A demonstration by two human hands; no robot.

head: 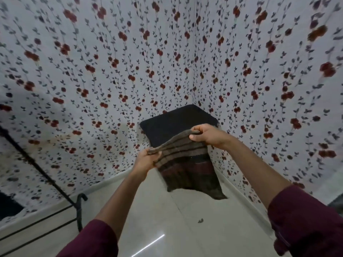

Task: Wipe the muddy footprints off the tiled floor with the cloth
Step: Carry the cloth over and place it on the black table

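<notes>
A brown striped cloth [187, 164] hangs in the air in front of me, held up by its top edge. My left hand [146, 161] pinches the cloth's left top corner. My right hand [207, 135] grips the right top corner, a little higher and farther away. The cloth's lower part dangles above the pale tiled floor [185, 219]. A small dark muddy mark [200, 220] lies on the tiles below the cloth, between my forearms. Both arms wear maroon sleeves.
A black stool or box [176, 123] stands in the room's corner behind the cloth. Floral-patterned walls [92, 89] meet at that corner. A black metal rack frame [55, 184] stands at the left on the floor.
</notes>
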